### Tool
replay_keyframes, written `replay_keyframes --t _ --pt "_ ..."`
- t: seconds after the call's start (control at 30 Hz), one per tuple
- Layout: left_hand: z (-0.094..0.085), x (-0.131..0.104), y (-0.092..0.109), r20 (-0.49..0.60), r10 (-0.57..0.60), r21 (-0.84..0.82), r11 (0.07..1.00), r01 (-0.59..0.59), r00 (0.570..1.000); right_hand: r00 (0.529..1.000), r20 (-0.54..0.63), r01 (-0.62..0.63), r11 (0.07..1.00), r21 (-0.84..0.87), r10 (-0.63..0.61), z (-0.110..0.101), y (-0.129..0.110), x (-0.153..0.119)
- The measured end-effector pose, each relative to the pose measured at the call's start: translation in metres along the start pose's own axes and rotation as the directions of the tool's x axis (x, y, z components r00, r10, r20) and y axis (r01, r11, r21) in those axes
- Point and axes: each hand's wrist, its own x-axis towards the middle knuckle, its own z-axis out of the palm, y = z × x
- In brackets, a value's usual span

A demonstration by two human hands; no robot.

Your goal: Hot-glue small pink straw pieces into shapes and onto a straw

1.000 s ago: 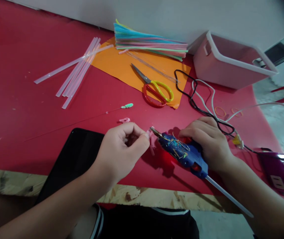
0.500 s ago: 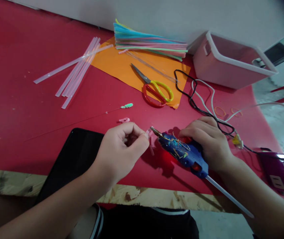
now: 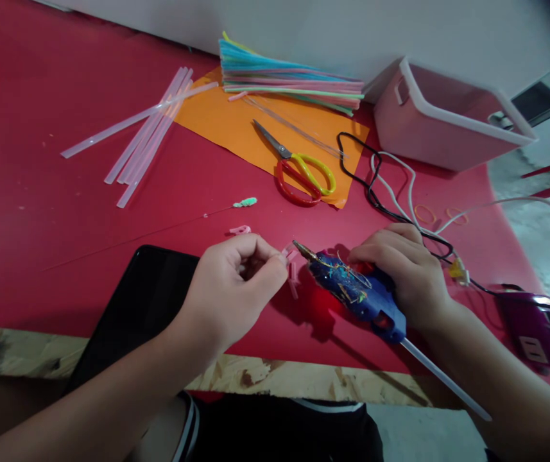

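The left hand (image 3: 236, 285) has its thumb and forefinger pinched together on a small, pale pink piece (image 3: 287, 251), which sticks out past the fingertips above the red counter (image 3: 38, 212). The right hand (image 3: 402, 273) is wrapped around the handle of a blue plastic glue gun (image 3: 352, 289), its body streaked with dried glue and coloured bits. The gun's metal nozzle points toward the left hand and sits right by the pale pink piece; whether the two touch is too small to tell. A translucent glue stick (image 3: 443, 378) juts from the gun's rear, toward the right forearm.

Short pink strips (image 3: 293, 276) lie on the counter beneath the nozzle. A small pink fuzzy loop (image 3: 240, 230) lies just beyond the left hand, and near it is a mint-green fuzzy tip (image 3: 246, 202) on a long thin wire. A black phone (image 3: 144, 308) lies partly under the left forearm.

Farther back, scissors with one red and one yellow handle (image 3: 306, 176) rest mostly on an orange sheet (image 3: 236, 131). A bundle of blue, pink and green pipe cleaners (image 3: 289, 80) lies across the sheet's far edge, with crossed translucent sticks (image 3: 152, 125) to its left. On the right stand a pink plastic box with a white rim (image 3: 429, 128) and, nearer, a purple socket block (image 3: 532, 333), with tangled black and white cables (image 3: 375, 192) between them.
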Motion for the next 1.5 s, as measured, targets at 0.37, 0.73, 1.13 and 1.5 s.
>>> replay_keyframes --t 0.37,0.73,1.13,1.5 --pt "0.0020 0.0005 0.0006 -0.020 -0.002 -0.035 0.999 0.001 1.000 1.000 0.003 0.007 1.000 0.026 -0.007 -0.0003 -0.0020 0.0017" --pt "0.0021 0.0000 0.0028 0.050 -0.006 -0.042 0.999 0.008 0.999 1.000 -0.014 0.008 0.999 0.039 -0.007 0.0020 -0.0002 0.0013" --pt "0.0010 0.0002 0.0024 0.067 -0.030 -0.053 0.998 0.034 0.997 0.999 0.013 0.030 0.999 0.024 -0.031 0.0020 0.0027 -0.0003" --pt "0.0008 -0.0009 0.0033 0.065 -0.040 -0.044 0.998 0.043 0.997 0.999 0.017 0.036 0.999 0.014 -0.037 0.0018 0.0033 -0.0007"
